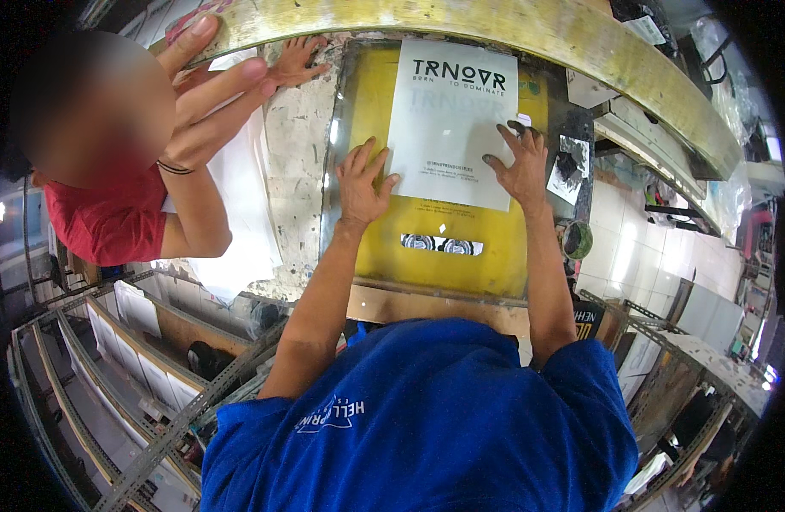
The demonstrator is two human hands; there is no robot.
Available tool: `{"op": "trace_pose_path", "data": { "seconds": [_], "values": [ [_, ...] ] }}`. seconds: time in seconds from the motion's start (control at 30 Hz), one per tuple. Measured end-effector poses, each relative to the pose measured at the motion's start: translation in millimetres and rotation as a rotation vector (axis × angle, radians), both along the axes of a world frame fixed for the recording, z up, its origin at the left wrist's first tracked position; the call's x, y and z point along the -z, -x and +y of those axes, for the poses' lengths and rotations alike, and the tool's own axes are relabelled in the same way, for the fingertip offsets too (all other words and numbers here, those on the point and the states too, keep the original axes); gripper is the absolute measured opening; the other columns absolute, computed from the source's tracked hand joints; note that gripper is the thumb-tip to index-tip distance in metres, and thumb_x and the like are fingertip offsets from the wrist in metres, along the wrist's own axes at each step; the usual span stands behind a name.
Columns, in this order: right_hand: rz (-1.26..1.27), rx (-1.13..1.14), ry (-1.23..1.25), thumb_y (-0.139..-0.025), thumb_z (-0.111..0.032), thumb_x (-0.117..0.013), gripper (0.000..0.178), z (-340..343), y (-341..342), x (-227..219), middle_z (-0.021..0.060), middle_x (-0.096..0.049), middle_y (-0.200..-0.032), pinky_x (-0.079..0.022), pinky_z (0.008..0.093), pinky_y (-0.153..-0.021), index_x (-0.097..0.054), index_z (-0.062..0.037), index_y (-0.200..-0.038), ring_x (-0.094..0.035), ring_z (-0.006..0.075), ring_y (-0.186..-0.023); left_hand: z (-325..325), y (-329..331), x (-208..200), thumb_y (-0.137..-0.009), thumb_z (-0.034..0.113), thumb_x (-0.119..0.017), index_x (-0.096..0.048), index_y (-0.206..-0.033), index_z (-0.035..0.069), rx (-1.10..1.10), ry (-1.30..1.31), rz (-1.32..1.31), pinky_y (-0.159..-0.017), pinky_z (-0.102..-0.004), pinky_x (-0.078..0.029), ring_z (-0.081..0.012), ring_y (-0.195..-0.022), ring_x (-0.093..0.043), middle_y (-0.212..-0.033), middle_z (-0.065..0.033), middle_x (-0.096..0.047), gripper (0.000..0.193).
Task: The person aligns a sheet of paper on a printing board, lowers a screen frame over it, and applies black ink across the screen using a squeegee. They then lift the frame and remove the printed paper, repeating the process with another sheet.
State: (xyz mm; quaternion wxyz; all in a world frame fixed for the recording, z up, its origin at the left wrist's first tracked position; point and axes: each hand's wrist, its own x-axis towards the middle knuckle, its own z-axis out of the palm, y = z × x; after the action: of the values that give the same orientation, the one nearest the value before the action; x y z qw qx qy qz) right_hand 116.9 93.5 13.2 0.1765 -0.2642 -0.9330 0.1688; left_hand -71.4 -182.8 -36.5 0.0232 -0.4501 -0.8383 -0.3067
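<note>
A white sheet with black printing (457, 145) lies on a yellow mesh screen (375, 264). My left hand (364, 186) rests by the sheet's left edge, fingers spread over the yellow surface, with the thumb touching or very near the paper. On the opposite side, my right hand (522, 171) lies at the sheet's right edge, fingers apart and fingertips stained dark. Neither hand grips anything. Below the sheet, a small strip with a black-and-white pattern (442, 245) shows on the screen.
At the left stands a co-worker in a red shirt (102, 218), hands raised near a long yellowish beam (461, 19) that crosses the far side. White paper (239, 205) hangs beside that person. A dark-smeared scrap (569, 168) and a round green container (577, 240) sit right of the screen.
</note>
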Motion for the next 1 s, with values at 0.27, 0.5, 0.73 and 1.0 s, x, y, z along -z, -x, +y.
{"op": "trace_pose_path", "data": {
  "seconds": [0.27,0.5,0.73,1.0],
  "values": [
    [-0.109,0.046,0.001,-0.071,-0.034,-0.088,0.071,-3.4,-29.1,11.2,0.0127,-0.059,-0.137,-0.037,0.0536,-0.107,-0.066,-0.0148,-0.135,-0.047,0.0395,-0.129,4.0,-1.9,-11.7,-0.071,0.029,-0.087,-0.077,-0.117,0.017,0.034,-0.011,-0.022,-0.111,-0.0497,-0.031,-0.0347,-0.136,-0.044,-0.151,-0.0122,-0.051,0.048],
    [-0.157,0.082,0.002,-0.068,-0.032,-0.089,0.074,-16.8,-48.7,9.0,0.016,-0.057,-0.138,-0.035,0.0554,-0.11,-0.065,-0.0154,-0.136,-0.045,0.0431,-0.13,-1.0,-0.7,-11.5,-0.058,0.024,-0.094,-0.079,-0.112,0.017,0.056,-0.067,-0.094,-0.113,-0.0499,-0.033,-0.0367,-0.136,-0.045,-0.15,-0.0128,-0.052,0.056],
    [-0.116,0.081,0.077,-0.067,-0.032,-0.09,0.076,-24.8,-60.7,11.6,0.0156,-0.055,-0.142,-0.033,0.0557,-0.11,-0.064,-0.0162,-0.138,-0.043,0.0423,-0.132,-1.5,0.6,-14.0,-0.057,0.024,-0.095,-0.08,-0.109,0.016,0.063,-0.046,-0.131,-0.115,-0.0493,-0.033,-0.0364,-0.137,-0.044,-0.151,-0.0134,-0.052,0.055],
    [-0.108,0.101,0.062,-0.067,-0.031,-0.091,0.076,-26.6,-65.2,16.9,0.0157,-0.055,-0.142,-0.035,0.0559,-0.109,-0.065,-0.019,-0.138,-0.046,0.0402,-0.132,-3.2,1.7,-13.7,-0.056,0.027,-0.095,-0.079,-0.11,0.017,0.072,-0.037,-0.132,-0.114,-0.0492,-0.034,-0.0366,-0.137,-0.044,-0.15,-0.0118,-0.053,0.057]
  ]
}}
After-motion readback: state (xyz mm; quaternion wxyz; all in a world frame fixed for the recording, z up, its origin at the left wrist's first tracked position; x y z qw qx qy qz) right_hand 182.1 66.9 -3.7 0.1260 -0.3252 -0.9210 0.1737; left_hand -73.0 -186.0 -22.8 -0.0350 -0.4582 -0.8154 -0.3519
